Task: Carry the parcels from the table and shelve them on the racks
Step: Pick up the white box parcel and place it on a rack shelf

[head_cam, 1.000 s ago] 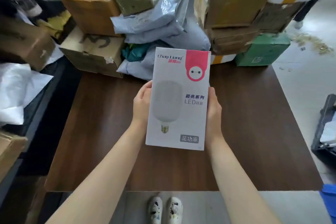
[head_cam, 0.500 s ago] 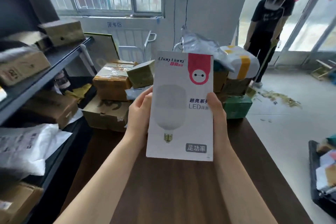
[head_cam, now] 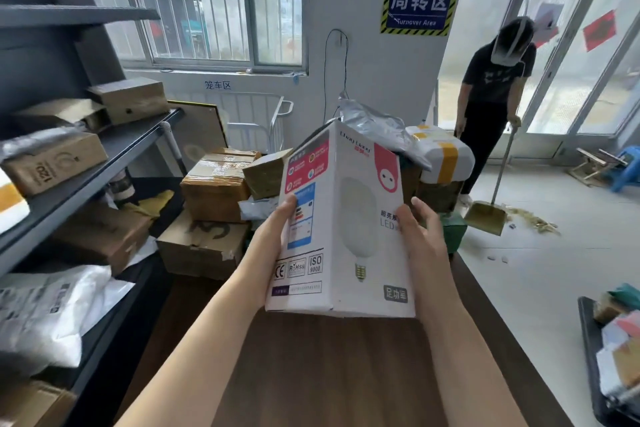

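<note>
White card with pink panels: that is the LED bulb box (head_cam: 341, 225) we hold upright above the brown table (head_cam: 329, 374), clear of its top. Our left hand (head_cam: 273, 236) grips the side panel with the printed marks, fingers wrapped onto it; our right hand (head_cam: 424, 239) clasps the front face near its right edge, thumb across the lettering. Both hands are closed on the box, neither slack.

We judge the job well short of finished. A heap of cardboard parcels (head_cam: 216, 191) and wrapped bundles sits at the table's far end, while the grey rack (head_cam: 86, 166) on our left already bears several boxes and bags. This box is lifted but not shelved.

Its long axis runs vertically, top leaning slightly away from us. One vertical corner edge points toward us, so we see two faces, the bulb picture upright with its screw cap downward.
</note>
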`<act>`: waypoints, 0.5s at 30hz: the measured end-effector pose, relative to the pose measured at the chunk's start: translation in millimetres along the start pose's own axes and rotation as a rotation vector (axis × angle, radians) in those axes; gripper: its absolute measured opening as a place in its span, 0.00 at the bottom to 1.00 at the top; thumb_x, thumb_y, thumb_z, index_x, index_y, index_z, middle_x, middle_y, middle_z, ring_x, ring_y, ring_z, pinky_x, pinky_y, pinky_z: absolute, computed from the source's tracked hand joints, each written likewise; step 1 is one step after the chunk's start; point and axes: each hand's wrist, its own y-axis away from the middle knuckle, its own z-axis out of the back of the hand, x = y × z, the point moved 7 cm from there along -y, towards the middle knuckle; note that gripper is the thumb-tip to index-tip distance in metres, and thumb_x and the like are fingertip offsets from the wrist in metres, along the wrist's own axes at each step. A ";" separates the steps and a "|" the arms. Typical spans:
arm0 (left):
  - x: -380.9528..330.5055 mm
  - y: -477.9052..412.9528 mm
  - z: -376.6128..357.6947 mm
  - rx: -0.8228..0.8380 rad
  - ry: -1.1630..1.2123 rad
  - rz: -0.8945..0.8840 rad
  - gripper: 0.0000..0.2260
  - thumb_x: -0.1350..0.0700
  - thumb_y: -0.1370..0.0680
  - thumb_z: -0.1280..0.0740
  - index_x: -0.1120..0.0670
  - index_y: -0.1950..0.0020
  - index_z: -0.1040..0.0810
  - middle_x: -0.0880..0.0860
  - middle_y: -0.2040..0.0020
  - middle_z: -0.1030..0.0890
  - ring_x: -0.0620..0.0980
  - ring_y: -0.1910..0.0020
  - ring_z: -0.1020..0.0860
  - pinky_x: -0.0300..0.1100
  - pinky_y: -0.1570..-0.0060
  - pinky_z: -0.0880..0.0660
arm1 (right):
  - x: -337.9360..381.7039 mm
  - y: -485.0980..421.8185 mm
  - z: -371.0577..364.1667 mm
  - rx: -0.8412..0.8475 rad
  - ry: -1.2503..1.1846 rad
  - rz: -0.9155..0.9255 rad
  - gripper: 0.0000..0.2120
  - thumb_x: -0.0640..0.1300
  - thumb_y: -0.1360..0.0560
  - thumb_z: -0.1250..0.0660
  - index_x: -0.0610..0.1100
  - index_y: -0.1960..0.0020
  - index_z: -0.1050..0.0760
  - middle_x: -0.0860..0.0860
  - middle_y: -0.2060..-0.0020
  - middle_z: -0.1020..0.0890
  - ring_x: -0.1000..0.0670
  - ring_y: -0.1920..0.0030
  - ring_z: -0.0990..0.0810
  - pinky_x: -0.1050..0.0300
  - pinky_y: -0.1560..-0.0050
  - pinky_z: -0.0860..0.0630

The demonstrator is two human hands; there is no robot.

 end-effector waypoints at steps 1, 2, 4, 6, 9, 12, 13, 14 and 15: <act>-4.5 0.8 4.1 -0.058 -0.057 -0.067 0.24 0.40 0.29 0.32 0.53 0.39 0.21 0.58 0.51 0.12 0.56 0.60 0.12 0.46 0.66 0.16 | 6.2 1.5 3.2 -0.016 0.103 0.049 0.25 0.61 0.24 0.29 0.58 0.29 0.31 0.50 0.38 0.17 0.46 0.43 0.14 0.48 0.50 0.14; -10.3 5.4 3.9 -0.103 -0.116 -0.160 0.26 0.40 0.30 0.30 0.52 0.37 0.21 0.57 0.47 0.12 0.57 0.55 0.12 0.49 0.61 0.16 | 12.1 1.3 5.8 -0.025 0.200 0.097 0.29 0.68 0.29 0.27 0.62 0.31 0.30 0.51 0.36 0.19 0.46 0.39 0.16 0.46 0.45 0.15; -16.7 9.4 2.5 -0.174 -0.242 -0.332 0.24 0.40 0.30 0.30 0.50 0.38 0.22 0.55 0.48 0.12 0.56 0.53 0.12 0.48 0.59 0.16 | 21.9 3.3 0.1 0.075 0.312 0.117 0.43 0.79 0.42 0.29 0.64 0.30 0.29 0.52 0.30 0.24 0.49 0.35 0.19 0.45 0.40 0.17; -21.4 11.4 -7.6 -0.184 -0.330 -0.436 0.18 0.40 0.28 0.31 0.46 0.42 0.21 0.52 0.51 0.11 0.52 0.56 0.12 0.42 0.63 0.17 | 22.9 5.0 -12.6 0.194 0.384 0.063 0.58 0.84 0.50 0.32 0.65 0.23 0.36 0.56 0.26 0.34 0.53 0.34 0.23 0.52 0.42 0.18; -28.1 9.0 -13.9 -0.171 -0.397 -0.473 0.14 0.39 0.25 0.34 0.43 0.43 0.20 0.47 0.53 0.11 0.48 0.56 0.12 0.38 0.65 0.18 | 25.2 9.2 -19.6 0.212 0.381 0.057 0.51 0.69 0.38 0.23 0.62 0.21 0.43 0.50 0.24 0.33 0.45 0.31 0.21 0.42 0.36 0.19; -36.0 10.6 -1.9 -0.239 -0.353 -0.418 0.14 0.40 0.19 0.40 0.44 0.44 0.17 0.45 0.48 0.12 0.40 0.56 0.14 0.37 0.59 0.20 | 16.5 9.0 -12.8 0.305 -0.121 -0.163 0.43 0.52 0.37 0.17 0.49 0.27 0.30 0.38 0.36 0.17 0.39 0.49 0.10 0.43 0.55 0.12; -39.5 11.8 1.0 -0.260 -0.385 -0.425 0.12 0.42 0.18 0.39 0.43 0.44 0.18 0.46 0.46 0.13 0.38 0.54 0.14 0.37 0.56 0.21 | 15.1 12.5 -16.7 0.399 -0.358 -0.269 0.45 0.50 0.43 0.13 0.45 0.30 0.26 0.37 0.43 0.13 0.39 0.55 0.09 0.44 0.62 0.12; -39.2 11.9 2.3 -0.257 -0.404 -0.408 0.09 0.44 0.19 0.37 0.41 0.43 0.19 0.46 0.43 0.15 0.36 0.53 0.16 0.36 0.55 0.21 | 15.7 15.9 -19.6 0.465 -0.557 -0.334 0.46 0.47 0.48 0.11 0.41 0.33 0.23 0.36 0.49 0.12 0.38 0.59 0.09 0.44 0.67 0.13; -35.6 11.2 2.9 -0.239 -0.425 -0.383 0.09 0.44 0.20 0.34 0.39 0.40 0.21 0.46 0.40 0.17 0.34 0.52 0.16 0.38 0.54 0.21 | 15.9 16.9 -21.4 0.506 -0.668 -0.334 0.44 0.45 0.49 0.10 0.40 0.36 0.21 0.37 0.52 0.11 0.37 0.60 0.09 0.44 0.69 0.13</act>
